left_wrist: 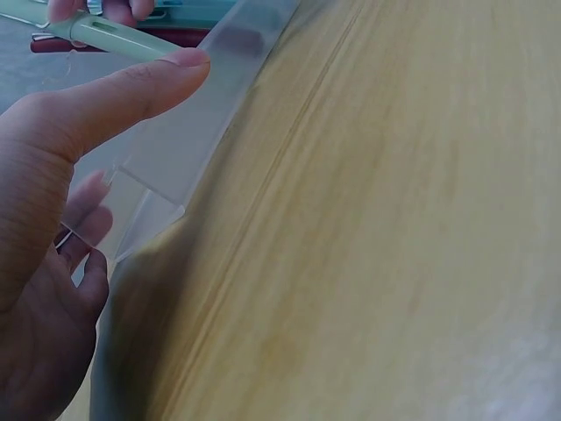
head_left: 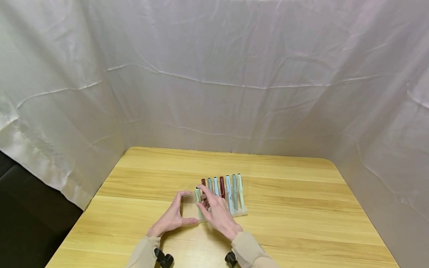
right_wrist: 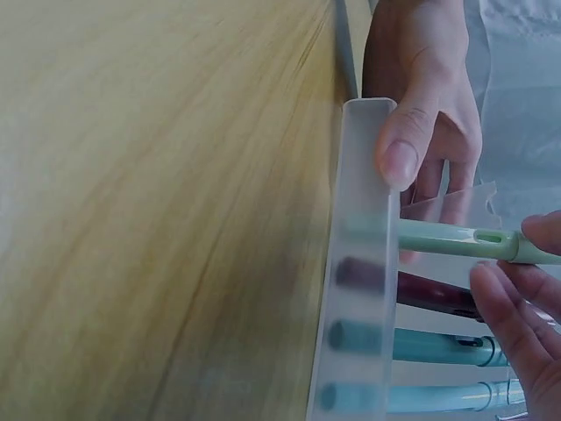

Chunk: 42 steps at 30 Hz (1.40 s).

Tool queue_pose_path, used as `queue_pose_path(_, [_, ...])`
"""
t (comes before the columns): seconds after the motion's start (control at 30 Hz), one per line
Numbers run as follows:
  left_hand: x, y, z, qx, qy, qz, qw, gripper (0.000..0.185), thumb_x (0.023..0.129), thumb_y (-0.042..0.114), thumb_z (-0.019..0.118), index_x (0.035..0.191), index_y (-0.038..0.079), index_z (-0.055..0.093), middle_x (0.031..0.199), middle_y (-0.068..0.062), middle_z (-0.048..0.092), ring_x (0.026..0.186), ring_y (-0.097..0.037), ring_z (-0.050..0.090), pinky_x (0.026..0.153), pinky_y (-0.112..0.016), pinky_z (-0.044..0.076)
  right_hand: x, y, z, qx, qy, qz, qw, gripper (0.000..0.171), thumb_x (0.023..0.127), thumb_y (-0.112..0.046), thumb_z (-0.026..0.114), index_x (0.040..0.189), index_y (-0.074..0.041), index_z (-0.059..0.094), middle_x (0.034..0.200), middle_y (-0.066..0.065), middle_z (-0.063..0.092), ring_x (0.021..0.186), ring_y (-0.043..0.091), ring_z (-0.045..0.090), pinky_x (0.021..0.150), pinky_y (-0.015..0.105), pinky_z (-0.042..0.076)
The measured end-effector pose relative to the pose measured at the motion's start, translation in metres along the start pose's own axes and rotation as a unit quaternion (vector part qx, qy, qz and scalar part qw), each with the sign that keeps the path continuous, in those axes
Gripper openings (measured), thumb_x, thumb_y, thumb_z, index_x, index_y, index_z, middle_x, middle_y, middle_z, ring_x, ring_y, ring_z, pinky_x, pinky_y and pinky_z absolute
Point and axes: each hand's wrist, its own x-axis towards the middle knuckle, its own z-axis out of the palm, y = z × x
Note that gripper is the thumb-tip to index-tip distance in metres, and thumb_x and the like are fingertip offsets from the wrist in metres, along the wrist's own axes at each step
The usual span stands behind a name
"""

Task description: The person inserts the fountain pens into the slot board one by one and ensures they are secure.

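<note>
A clear plastic pen rack (head_left: 242,213) lies on the wooden table (head_left: 301,208) with several pens side by side in it: pale green, teal and dark red (head_left: 222,186). My left hand (head_left: 181,213) holds the rack's left end, thumb (right_wrist: 401,153) on the near wall (right_wrist: 359,289) and fingers curled at the far side. My right hand (head_left: 204,198) pinches a light green pen (right_wrist: 447,239) over the leftmost slot, beside a dark red pen (right_wrist: 434,295). In the left wrist view that pen (left_wrist: 110,35) crosses just above my left thumb (left_wrist: 131,92).
Creased white cloth (head_left: 214,82) hangs behind and along both sides of the table. The table's left edge (head_left: 85,216) drops off to a dark area. Bare wood lies to the right of the rack and behind it.
</note>
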Motion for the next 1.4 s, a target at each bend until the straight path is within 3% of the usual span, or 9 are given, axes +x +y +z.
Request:
queue_pose_path(0.27, [0.000, 0.000, 0.000, -0.002, 0.003, 0.010, 0.9999, 0.098, 0.068, 0.033, 0.093, 0.143, 0.007, 0.034, 0.151, -0.015, 0.040, 0.144, -0.035, 0.037, 0.121, -0.064, 0.028, 0.005, 0.002, 0.001, -0.022, 0.029, -0.007, 0.999, 0.060, 0.089, -0.007, 0.073, 0.144, -0.007, 0.050, 0.079, 0.001, 0.066, 0.060, -0.002, 0.048, 0.052, 0.008, 0.045])
queue_pose_path(0.47, [0.000, -0.001, 0.001, -0.004, 0.003, 0.017, 0.9998, 0.096, 0.070, 0.033, 0.092, 0.143, 0.009, 0.034, 0.150, -0.014, 0.041, 0.142, -0.035, 0.039, 0.119, -0.062, 0.031, 0.011, 0.003, 0.001, -0.050, -0.001, 0.021, 0.999, 0.061, 0.092, -0.013, 0.073, 0.148, -0.011, 0.048, 0.062, -0.005, 0.057, 0.052, -0.006, 0.038, 0.046, 0.008, 0.038])
queue_pose_path(0.6, [-0.001, 0.000, 0.001, -0.004, 0.001, 0.011, 0.9999, 0.097, 0.070, 0.033, 0.092, 0.144, 0.010, 0.034, 0.151, -0.014, 0.040, 0.145, -0.037, 0.036, 0.121, -0.066, 0.026, 0.013, 0.002, 0.000, -0.060, -0.020, 0.040, 0.997, 0.063, 0.094, -0.017, 0.071, 0.151, -0.014, 0.044, 0.055, -0.006, 0.052, 0.045, -0.007, 0.030, 0.041, 0.007, 0.030])
queue_pose_path(0.77, [-0.002, 0.001, 0.000, -0.004, -0.002, 0.002, 1.0000, 0.098, 0.070, 0.032, 0.092, 0.145, 0.011, 0.033, 0.152, -0.015, 0.039, 0.147, -0.038, 0.033, 0.121, -0.068, 0.022, 0.014, 0.003, 0.000, -0.067, -0.037, 0.057, 0.995, 0.066, 0.096, -0.020, 0.068, 0.155, -0.016, 0.038, 0.048, -0.013, 0.034, 0.039, -0.008, 0.019, 0.037, 0.006, 0.021])
queue_pose_path(0.9, [-0.002, 0.001, 0.000, -0.004, -0.002, 0.012, 0.9999, 0.097, 0.070, 0.032, 0.091, 0.144, 0.011, 0.033, 0.152, -0.015, 0.039, 0.146, -0.039, 0.033, 0.121, -0.069, 0.022, 0.014, 0.003, 0.000, -0.066, -0.040, 0.056, 0.996, 0.066, 0.097, -0.020, 0.066, 0.156, -0.014, 0.037, 0.048, -0.016, 0.028, 0.038, -0.008, 0.018, 0.035, 0.006, 0.020])
queue_pose_path(1.17, [-0.001, 0.001, 0.001, -0.004, -0.001, 0.020, 0.9998, 0.096, 0.071, 0.032, 0.091, 0.144, 0.011, 0.033, 0.151, -0.015, 0.040, 0.145, -0.038, 0.035, 0.121, -0.068, 0.023, 0.015, 0.004, 0.000, -0.079, -0.037, 0.050, 0.995, 0.066, 0.098, -0.019, 0.066, 0.156, -0.013, 0.036, 0.046, -0.012, 0.035, 0.038, -0.008, 0.019, 0.034, 0.006, 0.020])
queue_pose_path(1.4, [-0.001, 0.001, 0.001, -0.002, -0.001, 0.019, 0.9998, 0.097, 0.070, 0.033, 0.092, 0.144, 0.011, 0.034, 0.151, -0.014, 0.041, 0.145, -0.038, 0.035, 0.121, -0.068, 0.023, 0.017, 0.001, -0.002, -0.073, -0.053, 0.075, 0.993, 0.069, 0.097, -0.020, 0.067, 0.158, -0.017, 0.033, 0.047, -0.014, 0.035, 0.037, -0.007, 0.022, 0.034, 0.007, 0.022])
